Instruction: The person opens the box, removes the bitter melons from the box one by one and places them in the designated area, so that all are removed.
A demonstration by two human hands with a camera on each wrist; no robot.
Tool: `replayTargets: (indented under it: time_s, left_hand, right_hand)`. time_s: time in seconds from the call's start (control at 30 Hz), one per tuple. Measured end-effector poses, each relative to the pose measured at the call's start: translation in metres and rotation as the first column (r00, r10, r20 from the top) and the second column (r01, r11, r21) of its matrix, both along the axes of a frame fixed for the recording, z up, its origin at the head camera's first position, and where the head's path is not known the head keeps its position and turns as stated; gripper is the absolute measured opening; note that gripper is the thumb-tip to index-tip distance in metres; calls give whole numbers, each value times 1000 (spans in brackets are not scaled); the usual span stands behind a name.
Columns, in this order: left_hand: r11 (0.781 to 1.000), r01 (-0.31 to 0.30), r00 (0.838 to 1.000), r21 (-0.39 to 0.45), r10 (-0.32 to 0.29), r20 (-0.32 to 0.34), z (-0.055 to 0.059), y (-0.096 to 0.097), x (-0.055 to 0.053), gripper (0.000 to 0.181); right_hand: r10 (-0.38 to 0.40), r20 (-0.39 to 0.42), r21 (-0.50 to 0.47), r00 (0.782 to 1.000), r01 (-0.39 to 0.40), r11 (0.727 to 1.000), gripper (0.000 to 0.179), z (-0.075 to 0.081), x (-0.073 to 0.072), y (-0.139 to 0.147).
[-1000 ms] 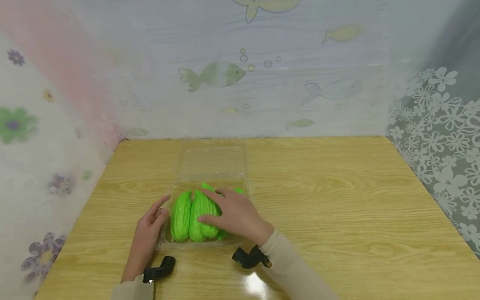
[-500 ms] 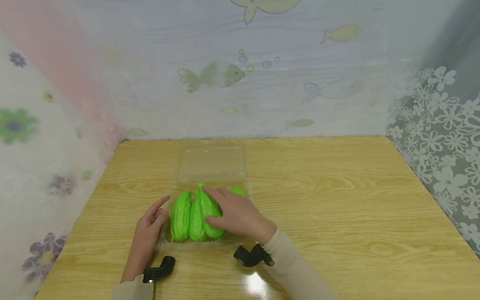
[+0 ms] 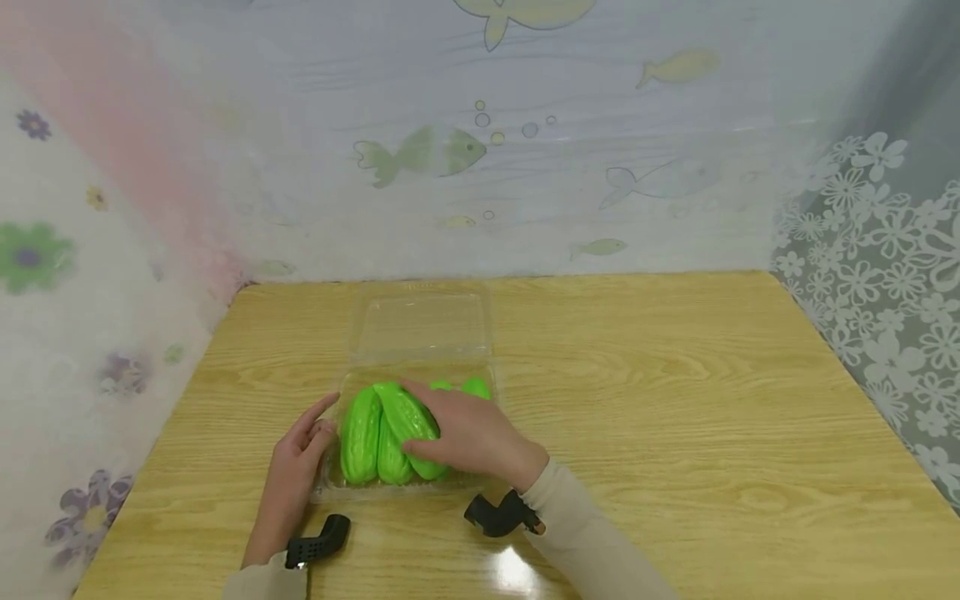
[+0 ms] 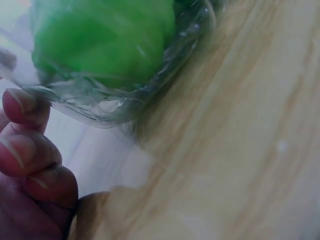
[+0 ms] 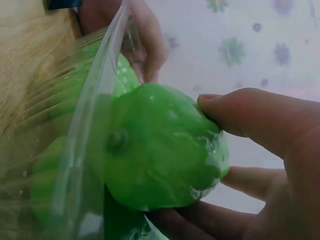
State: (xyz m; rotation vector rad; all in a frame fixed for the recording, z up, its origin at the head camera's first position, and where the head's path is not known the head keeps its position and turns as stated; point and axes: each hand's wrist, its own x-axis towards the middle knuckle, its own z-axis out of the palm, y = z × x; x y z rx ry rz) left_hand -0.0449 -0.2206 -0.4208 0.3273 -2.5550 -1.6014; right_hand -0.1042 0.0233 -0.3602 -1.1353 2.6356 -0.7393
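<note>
A clear plastic clamshell box (image 3: pixel 336 487) with its lid folded back holds several bright green, ridged bitter melons (image 3: pixel 361 437). Between the thumb and fingers of my right hand (image 3: pixel 476 433) is one bitter melon (image 3: pixel 405 417), lying at a slant over its neighbours; its rounded end (image 5: pixel 160 145) shows above the box wall in the right wrist view. My left hand (image 3: pixel 296 458) holds the box's left edge. In the left wrist view its fingers are bent, with one fingertip (image 4: pixel 25 102) against the rim. The right hand hides part of the box's right side.
The transparent lid (image 3: pixel 427 321) lies toward the back of the wood-grain table (image 3: pixel 675 417). Walls with fish and flower pictures (image 3: pixel 457 150) border the table at the back and sides. Black wrist mounts (image 3: pixel 318 542) sit on both wrists.
The bitter melon in the right hand has turned from nearly straight to slanted, its far end now leaning left over the one beside it. The left hand has stayed at the box edge.
</note>
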Motion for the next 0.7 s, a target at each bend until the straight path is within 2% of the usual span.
replayTargets:
  time_s: [0.2, 0.43, 0.6, 0.7]
  left_hand:
    - [1000, 1, 1000, 12, -1, -5, -1, 0, 0, 39]
    - [1000, 10, 1000, 20, -10, -8, -12, -2, -3, 39]
    - [999, 17, 1000, 27, -17, -15, -18, -4, -5, 39]
    - [999, 20, 1000, 38, -20, -16, -22, -5, -5, 40]
  right_hand:
    - [-25, 79, -51, 997, 29, 998, 71, 0, -2, 2]
    - [-35, 132, -110, 991, 50, 993, 70, -6, -7, 5]
    - [-44, 212, -160, 976, 79, 984, 69, -7, -12, 9]
    - [-54, 229, -172, 972, 95, 981, 70, -8, -15, 11]
